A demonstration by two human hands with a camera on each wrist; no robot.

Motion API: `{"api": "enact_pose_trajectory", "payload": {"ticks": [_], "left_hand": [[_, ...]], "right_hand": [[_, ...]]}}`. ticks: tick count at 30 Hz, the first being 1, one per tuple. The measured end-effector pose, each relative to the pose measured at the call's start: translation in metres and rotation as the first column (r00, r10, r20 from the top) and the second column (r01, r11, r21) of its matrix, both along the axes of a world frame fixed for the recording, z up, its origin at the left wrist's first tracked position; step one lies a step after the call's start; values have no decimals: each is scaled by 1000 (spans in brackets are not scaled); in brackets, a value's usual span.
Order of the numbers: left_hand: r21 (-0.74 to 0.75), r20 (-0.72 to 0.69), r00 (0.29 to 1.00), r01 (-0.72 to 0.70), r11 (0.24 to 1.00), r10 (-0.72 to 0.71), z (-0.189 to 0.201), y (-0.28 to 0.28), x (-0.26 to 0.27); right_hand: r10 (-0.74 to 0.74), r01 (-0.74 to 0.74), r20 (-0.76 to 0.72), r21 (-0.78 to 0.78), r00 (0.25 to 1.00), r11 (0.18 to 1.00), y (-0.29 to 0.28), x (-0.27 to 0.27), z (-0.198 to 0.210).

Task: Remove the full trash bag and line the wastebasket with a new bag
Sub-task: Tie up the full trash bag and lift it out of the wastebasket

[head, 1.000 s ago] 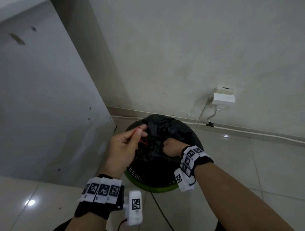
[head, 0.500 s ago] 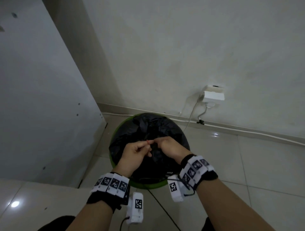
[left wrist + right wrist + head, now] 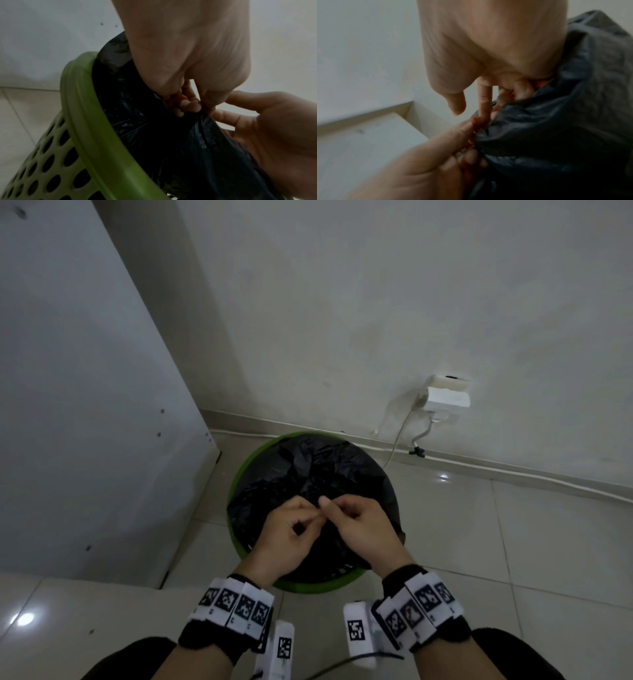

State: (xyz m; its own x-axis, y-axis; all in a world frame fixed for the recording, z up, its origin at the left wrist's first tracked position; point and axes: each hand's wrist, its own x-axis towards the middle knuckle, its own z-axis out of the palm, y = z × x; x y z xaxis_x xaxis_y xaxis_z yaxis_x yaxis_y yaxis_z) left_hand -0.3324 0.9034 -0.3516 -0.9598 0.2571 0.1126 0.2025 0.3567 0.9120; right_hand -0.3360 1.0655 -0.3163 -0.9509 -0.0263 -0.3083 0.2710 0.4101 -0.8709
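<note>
Head view shows the black trash bag (image 3: 310, 474) seated inside the green wastebasket (image 3: 239, 470). Above the wastebasket's middle, the left hand (image 3: 291, 530) and right hand (image 3: 359, 527) meet, both pinching the bag's gathered neck. Thin plastic could tear or slip free if pulled unevenly, spilling contents into the wastebasket.

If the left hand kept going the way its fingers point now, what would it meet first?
The right hand: the left hand points inward at it, fingers nearly meeting over the gathered black trash bag. Slightly lower and it would press into the bag instead; depth is hard to judge.
</note>
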Motion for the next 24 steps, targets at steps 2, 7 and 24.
{"api": "enact_pose_trajectory", "payload": {"ticks": [2,7,24], "left_hand": [[3,-48,999,7,1000,-7,-5,-2,0],[73,-26,983,-181,981,183,-4,1,4],[391,324,915,-360,847,239,11,21,2]], "right_hand": [[21,-20,-35,6,999,1000,-3,-4,-4],[-85,85,2,5,996,996,-1,-13,-11],[3,488,585,-680,811,547,17,-8,17]]}}
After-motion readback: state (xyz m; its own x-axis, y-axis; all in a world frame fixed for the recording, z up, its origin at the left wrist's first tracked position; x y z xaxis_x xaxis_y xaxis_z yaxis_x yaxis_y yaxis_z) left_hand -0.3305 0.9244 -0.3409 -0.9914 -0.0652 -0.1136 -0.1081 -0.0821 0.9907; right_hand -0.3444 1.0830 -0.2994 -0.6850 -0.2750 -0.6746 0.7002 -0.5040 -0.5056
